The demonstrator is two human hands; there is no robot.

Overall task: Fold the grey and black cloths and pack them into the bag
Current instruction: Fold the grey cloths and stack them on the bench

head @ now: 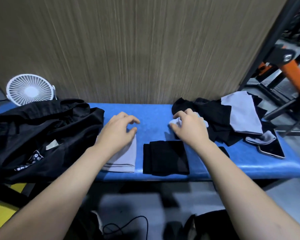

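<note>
The right hand has its fingers curled and pinches a pale grey cloth at the edge of the loose pile of grey and black cloths, at about 2 o'clock on the blue table. The left hand hovers half open and holds nothing, over the far end of a folded grey cloth. A folded black cloth lies just beside it at 3 o'clock. The black bag sits at 9 o'clock.

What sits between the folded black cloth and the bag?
The folded grey cloth lies on the blue table between the folded black cloth and the bag, with the left hand over it. A lifted carry looks clear.
</note>
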